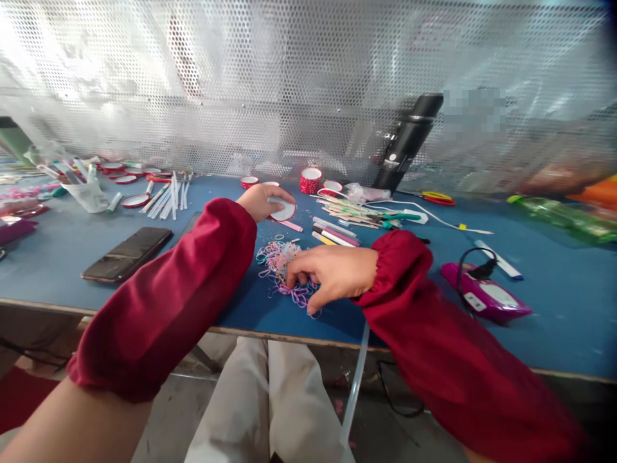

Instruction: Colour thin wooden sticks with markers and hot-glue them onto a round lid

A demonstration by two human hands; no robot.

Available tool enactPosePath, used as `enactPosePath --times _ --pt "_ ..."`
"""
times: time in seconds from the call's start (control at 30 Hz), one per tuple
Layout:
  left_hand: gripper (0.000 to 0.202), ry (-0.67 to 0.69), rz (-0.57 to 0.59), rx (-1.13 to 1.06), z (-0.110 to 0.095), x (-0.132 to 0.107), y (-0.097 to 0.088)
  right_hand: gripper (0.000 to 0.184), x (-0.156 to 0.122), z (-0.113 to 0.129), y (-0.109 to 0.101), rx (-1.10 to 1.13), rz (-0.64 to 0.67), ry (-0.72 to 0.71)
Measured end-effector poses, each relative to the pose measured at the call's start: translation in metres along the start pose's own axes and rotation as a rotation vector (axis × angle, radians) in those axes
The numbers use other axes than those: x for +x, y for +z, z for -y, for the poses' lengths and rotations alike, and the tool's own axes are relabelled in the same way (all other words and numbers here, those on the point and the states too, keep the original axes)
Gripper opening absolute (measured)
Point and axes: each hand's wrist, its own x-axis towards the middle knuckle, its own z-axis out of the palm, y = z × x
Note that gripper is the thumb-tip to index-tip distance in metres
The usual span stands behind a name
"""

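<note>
My left hand (265, 200) is closed on the edge of a round white disc with a red rim (283, 212), tilted just above the table. My right hand (335, 269) reaches over a loose pile of small coloured rubber bands (282, 256). Its fingers are curled down into the near side of the pile, with the thumb apart from them. Under the disc lies a pink pen (293, 226). Several markers (336, 233) are beside the pile, behind my right hand. Both arms wear dark red sleeves.
Red-and-white round pieces (311, 181), thin sticks (349, 211) and a black flask (407, 143) stand or lie along the mesh panel. A phone (128, 254) and white cup (87, 195) are left; a purple device (486, 292) with a cable is right.
</note>
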Motion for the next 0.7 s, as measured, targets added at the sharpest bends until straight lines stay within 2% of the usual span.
enactPosePath --times 0.1,0.17,0.27,0.33,0.5,0.7 --pt "0.032 0.026 0.017 -0.001 0.000 0.001 0.000 0.021 0.006 -0.001 0.004 -0.019 -0.020 0.001" --pt "0.031 0.028 0.018 0.008 0.000 0.001 0.000 0.012 0.008 -0.005 0.004 -0.035 -0.115 0.023" --pt "0.031 0.025 0.012 0.009 0.000 0.001 0.000 0.012 0.007 -0.012 0.001 -0.055 -0.301 0.083" --pt "0.032 -0.001 0.003 0.002 0.000 0.000 0.000 0.014 0.004 -0.015 -0.003 -0.055 -0.363 0.082" --pt "0.035 -0.104 -0.017 -0.052 -0.003 -0.001 0.002 0.020 -0.002 -0.015 -0.009 -0.049 -0.407 0.103" --pt "0.035 -0.104 -0.054 -0.058 -0.003 -0.001 0.002 0.020 -0.003 -0.013 -0.010 0.007 -0.429 0.166"
